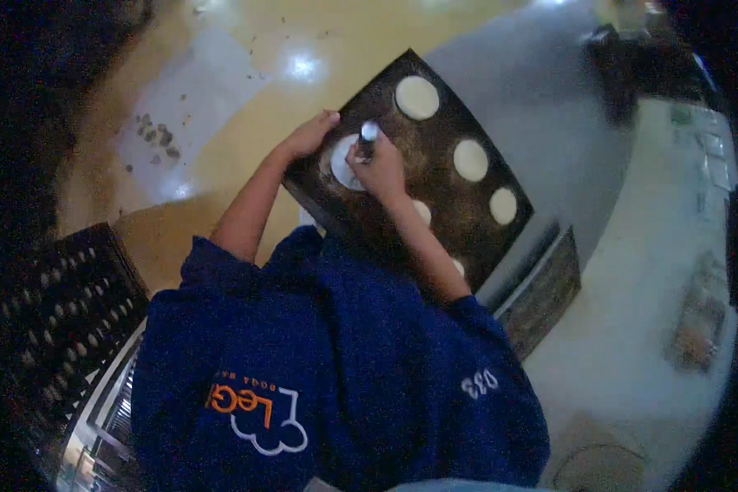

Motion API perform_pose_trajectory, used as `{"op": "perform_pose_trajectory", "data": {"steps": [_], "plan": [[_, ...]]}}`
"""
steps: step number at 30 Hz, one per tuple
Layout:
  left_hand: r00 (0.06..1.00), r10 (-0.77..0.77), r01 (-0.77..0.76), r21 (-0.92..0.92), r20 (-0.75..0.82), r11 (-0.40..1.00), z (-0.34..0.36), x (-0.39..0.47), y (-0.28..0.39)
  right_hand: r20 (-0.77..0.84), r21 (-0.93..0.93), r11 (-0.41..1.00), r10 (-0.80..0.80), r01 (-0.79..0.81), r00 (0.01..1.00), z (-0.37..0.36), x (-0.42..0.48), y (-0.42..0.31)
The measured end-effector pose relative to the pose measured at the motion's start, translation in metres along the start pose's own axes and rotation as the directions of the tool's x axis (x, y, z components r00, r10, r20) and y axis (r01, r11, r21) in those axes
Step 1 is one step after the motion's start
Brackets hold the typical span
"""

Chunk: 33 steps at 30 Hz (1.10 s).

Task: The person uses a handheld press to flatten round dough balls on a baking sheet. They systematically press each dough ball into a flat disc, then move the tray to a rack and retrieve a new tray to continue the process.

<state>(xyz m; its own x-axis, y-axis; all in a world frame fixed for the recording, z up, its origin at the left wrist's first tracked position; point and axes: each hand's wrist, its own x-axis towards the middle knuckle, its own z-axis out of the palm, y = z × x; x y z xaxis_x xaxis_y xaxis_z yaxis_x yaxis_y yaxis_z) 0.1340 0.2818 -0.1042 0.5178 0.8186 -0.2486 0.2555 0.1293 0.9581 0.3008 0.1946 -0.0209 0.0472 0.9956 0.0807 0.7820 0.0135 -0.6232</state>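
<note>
A dark rectangular baking tray (424, 154) lies tilted to the view before me, with several pale flat dough rounds (417, 98) on it. Fingers of my left hand (310, 134) rest at the tray's left edge. In my right hand (378, 163) is a small dark tool with a shiny, whitish top (369, 130); its exact kind is not clear. That hand is over the leftmost dough round (346, 163), which looks whiter than the others. My right forearm partly hides two more rounds.
Small dark lumps (158, 135) lie on a pale patch of the yellowish surface. At the left stands a dark tray with many small pale pieces (67, 307). Another dark tray (544, 292) is at the right, beside a pale worktop (639, 246) with blurred items.
</note>
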Motion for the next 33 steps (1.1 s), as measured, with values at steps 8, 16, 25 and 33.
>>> {"op": "perform_pose_trajectory", "data": {"steps": [8, 16, 25, 33], "plan": [[0.999, 0.005, -0.001, 0.116, -0.039, 0.993, 0.000, -0.002, -0.002, -0.053, 0.162, 0.982, -0.086, 0.093, 0.995, 0.004, -0.027, 0.000], [0.996, -0.036, 0.053, 0.210, -0.086, 0.976, 0.004, -0.013, 0.002, 0.069, 0.701, 0.694, 0.160, -0.162, 0.985, -0.108, -0.103, 0.052], [0.998, -0.058, 0.059, 0.074, -0.019, 0.995, 0.004, -0.005, -0.007, -0.263, 0.377, 0.924, 0.167, -0.058, 0.950, -0.091, -0.147, 0.088], [0.997, -0.035, 0.044, 0.124, -0.070, 0.991, 0.003, -0.006, 0.026, -0.092, 0.228, 0.858, 0.489, -0.460, 0.867, -0.071, -0.130, 0.103]]}}
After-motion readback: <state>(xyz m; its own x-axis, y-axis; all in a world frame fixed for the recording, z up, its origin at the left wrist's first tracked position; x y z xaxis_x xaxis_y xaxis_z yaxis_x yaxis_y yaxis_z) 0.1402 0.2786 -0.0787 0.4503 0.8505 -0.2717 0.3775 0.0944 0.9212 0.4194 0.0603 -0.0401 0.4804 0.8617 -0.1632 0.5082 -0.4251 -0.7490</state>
